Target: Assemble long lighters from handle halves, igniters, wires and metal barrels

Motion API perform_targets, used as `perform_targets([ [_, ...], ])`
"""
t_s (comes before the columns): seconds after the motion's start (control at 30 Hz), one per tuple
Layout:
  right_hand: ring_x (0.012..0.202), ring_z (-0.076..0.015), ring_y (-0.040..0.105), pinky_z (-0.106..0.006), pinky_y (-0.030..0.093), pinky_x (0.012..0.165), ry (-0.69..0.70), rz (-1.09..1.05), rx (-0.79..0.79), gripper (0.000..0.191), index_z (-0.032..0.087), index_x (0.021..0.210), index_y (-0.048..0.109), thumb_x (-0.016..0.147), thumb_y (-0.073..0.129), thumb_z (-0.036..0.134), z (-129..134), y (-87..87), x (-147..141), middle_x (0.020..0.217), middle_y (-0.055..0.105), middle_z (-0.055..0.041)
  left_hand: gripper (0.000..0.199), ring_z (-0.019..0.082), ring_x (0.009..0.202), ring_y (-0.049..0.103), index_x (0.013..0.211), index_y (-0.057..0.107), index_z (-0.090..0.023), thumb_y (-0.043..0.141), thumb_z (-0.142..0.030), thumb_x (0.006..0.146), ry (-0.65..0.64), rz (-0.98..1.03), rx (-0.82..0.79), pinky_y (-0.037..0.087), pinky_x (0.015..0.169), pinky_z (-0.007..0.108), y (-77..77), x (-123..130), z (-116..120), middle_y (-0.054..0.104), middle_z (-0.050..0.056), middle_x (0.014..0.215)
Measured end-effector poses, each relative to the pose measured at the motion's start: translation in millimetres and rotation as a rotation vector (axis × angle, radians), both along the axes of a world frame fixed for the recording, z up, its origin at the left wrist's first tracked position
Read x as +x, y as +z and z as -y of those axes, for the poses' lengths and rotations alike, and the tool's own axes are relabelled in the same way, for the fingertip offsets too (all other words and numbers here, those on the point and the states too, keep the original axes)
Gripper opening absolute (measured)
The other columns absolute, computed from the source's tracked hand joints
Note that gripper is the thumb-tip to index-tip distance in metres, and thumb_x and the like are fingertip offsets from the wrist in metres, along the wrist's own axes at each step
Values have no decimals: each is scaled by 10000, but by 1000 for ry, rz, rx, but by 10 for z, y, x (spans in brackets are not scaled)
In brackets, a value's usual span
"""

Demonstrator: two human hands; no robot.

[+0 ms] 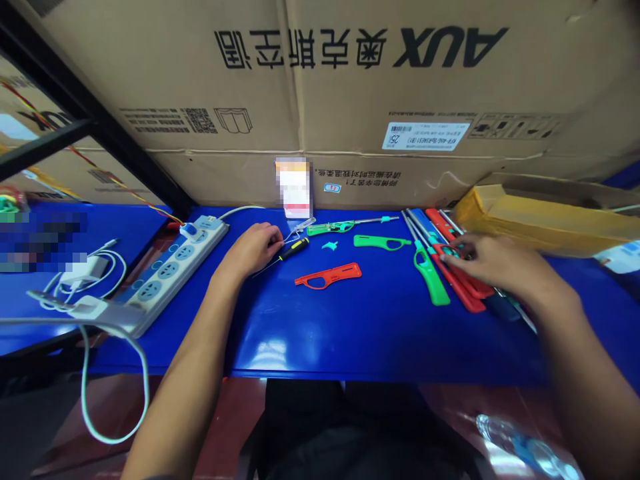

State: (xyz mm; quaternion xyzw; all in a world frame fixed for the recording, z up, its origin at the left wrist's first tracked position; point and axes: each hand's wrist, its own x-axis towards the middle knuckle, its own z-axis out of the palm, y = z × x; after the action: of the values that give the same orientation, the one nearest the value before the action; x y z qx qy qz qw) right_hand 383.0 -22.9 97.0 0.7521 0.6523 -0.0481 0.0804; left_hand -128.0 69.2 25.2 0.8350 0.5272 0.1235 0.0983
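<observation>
Red lighters (464,291) lie beneath the right hand (493,261), fingers bent, grip unclear, best separated singly; left hand (254,248) curled beside the screwdriver (295,249), hold unclear.

Screwdriver (295,249) and power strip (169,270) suggest a workshop.

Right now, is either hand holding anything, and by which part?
Cannot tell for either: the left hand is beside the screwdriver, the right hand over the lighters, both grips unclear.
</observation>
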Motion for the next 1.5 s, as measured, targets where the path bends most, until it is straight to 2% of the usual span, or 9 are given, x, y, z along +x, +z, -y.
perform_targets([
  [0.2,1112,-496,804,-553,589,867,0,21,202,535,190,1353,807,1112,549,591,12,100,-153,1223,856,-248,71,261,915,675,955,718,-224,700,-195,1017,-1,6,-8,493,831,377,14,-1,5,748,85,973],
  [0.3,1062,-439,805,-540,604,882,153,-67,331,455,215,1268,811,1107,551,551,-23,79,-305,1198,860,-197,64,265,925,675,961,716,-222,688,-211,1018,-11,7,-13,502,839,384,27,-1,9,750,90,982],
  [0.47,1200,-368,767,-523,609,1047,522,-183,311,353,237,1211,823,1080,609,486,-198,-294,-563,1236,844,-141,73,262,904,667,949,719,-229,681,-233,1011,-18,11,5,506,835,389,22,-13,7,745,82,955],
  [0.6,1104,-346,771,-511,611,1026,547,-67,256,275,205,1085,829,1041,577,305,-364,-488,-431,1121,827,-155,84,258,894,661,951,718,-229,680,-222,1025,-28,12,17,496,827,385,4,-22,7,753,77,961],
  [0.7,1102,-342,787,-513,610,1028,531,-111,187,315,216,1079,820,1083,523,320,-440,-391,-342,1144,857,-142,93,251,894,658,948,717,-227,685,-209,1034,-31,2,11,490,831,377,-5,-23,5,758,71,965],
  [0.77,1195,-354,776,-531,592,1074,547,-168,250,378,223,1168,813,1138,471,382,-466,-263,-421,1234,856,-137,97,249,896,658,952,719,-224,683,-204,1041,-26,-4,10,491,841,378,-8,-20,5,759,70,968],
  [0.93,1192,-358,770,-542,591,1061,697,-266,264,388,226,1206,808,1167,448,366,-502,-61,-1041,1248,851,-140,66,258,941,690,975,737,-224,703,-216,1032,-16,36,-17,527,877,386,17,-17,21,762,81,991],
  [1.17,1129,-347,782,-548,624,1042,897,-256,217,233,226,1168,812,1109,592,281,-532,-315,-1739,1183,837,-142,142,283,1011,741,1058,792,-215,805,-238,919,69,23,-47,579,937,413,150,-175,101,803,98,1084],
  [1.5,1175,-336,777,-561,624,1090,916,-342,264,242,248,1183,782,1141,544,255,-655,-342,-1751,1230,841,-117,54,259,889,793,953,812,-241,764,-219,940,124,27,-102,562,817,367,313,-289,183,859,59,981],
])
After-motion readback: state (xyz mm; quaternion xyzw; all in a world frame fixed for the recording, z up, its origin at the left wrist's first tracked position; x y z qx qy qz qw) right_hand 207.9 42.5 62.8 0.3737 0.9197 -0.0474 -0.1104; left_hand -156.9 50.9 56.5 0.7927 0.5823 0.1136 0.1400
